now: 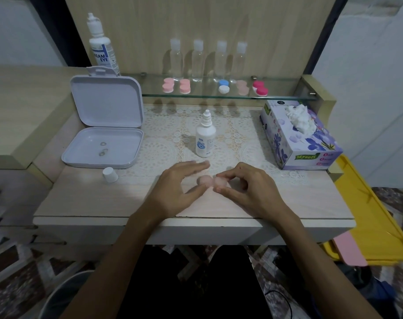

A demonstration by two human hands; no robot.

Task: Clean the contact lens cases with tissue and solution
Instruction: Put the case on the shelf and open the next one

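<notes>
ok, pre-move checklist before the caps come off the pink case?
1. Pink lens case on the table between both hands: ok.
2. Right hand pinching its right cap: ok.
3. Left hand steadying the case: cannot tell, blurred, fingers extended.
4. Small solution bottle uncapped, upright; white cap set aside: ok.
5. Tissue sticking out of the box: ok.
6. Tissue in hand: not ok.

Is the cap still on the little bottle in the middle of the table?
No, the small solution bottle shows a bare nozzle; a white cap stands apart.
</notes>
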